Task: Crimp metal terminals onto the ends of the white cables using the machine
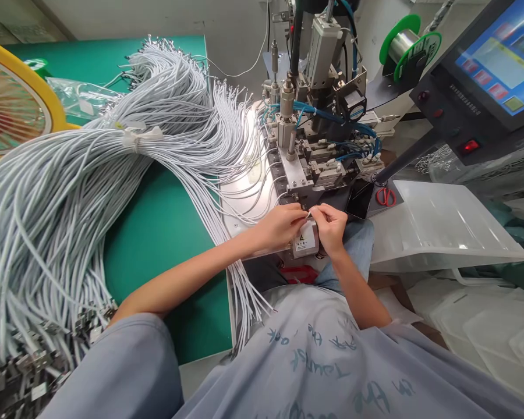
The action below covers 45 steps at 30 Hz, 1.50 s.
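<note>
Left hand [284, 226] and right hand [330, 226], each grip pinched closed, hold a white cable [308, 215] at the machine's [294, 169] six o'clock edge; bundled cables [87, 160] lie toward ten o'clock.

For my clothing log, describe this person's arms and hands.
The left hand and right hand are gloveless, the wrists bare. Both forearms are bare below the short sleeves of a grey T-shirt, with dark teal lettering across its front.
</note>
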### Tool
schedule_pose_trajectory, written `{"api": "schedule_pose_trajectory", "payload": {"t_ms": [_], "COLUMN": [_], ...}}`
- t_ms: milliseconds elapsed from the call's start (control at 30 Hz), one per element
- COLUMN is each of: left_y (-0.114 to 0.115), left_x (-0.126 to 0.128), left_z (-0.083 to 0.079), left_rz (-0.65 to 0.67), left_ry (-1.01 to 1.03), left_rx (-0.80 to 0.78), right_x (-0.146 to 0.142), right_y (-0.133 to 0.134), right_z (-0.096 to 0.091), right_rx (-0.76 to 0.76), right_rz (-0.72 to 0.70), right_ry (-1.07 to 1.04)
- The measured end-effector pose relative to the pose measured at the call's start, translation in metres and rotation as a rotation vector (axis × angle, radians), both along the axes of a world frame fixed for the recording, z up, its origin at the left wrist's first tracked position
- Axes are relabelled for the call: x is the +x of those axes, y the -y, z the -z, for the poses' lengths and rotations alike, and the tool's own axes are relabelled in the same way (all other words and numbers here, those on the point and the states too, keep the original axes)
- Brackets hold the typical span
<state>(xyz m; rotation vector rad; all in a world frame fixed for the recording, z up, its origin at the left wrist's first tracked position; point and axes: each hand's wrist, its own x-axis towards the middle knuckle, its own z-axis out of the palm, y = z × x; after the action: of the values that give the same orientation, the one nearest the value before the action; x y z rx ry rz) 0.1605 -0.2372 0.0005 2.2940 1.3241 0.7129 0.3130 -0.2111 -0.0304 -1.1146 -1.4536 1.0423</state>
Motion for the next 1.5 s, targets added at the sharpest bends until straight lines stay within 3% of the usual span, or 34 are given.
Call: {"api": "schedule_pose_trajectory", "payload": {"t_ms": [133,267,367,600,833,1500], "left_y": [-0.008,-0.014,-0.016,-0.018,-0.017,-0.016], "left_x": [-0.008,-0.010,-0.011,-0.018,-0.018,-0.015], "left_z": [-0.001,0.003,0.009,0.022,0.018,0.014], "left_rz": [-0.020,-0.043,-0.033,0.033,0.059,0.065], "left_ry": [-0.216,-0.354,-0.352,-0.350,-0.451,-0.558], "left_rx": [-0.040,-0.108,-0.111,-0.009,0.087,0.141], "right_x": [0.004,0.001,-0.002,0.000,0.005,0.001], "right_y": [-0.018,-0.027,-0.028,-0.032,-0.038,-0.042], "right_z": [0.008,0.021,0.026,0.027,0.024,0.025], "right_rx": [-0.066,-0.151,-0.232,-0.305,-0.322,-0.470], "right_rz": [-0.141,-0.079,-0.034,-0.140,-0.236,-0.256], "right_ry": [0.052,0.045,0.021,-0.016,0.057,0.014]}}
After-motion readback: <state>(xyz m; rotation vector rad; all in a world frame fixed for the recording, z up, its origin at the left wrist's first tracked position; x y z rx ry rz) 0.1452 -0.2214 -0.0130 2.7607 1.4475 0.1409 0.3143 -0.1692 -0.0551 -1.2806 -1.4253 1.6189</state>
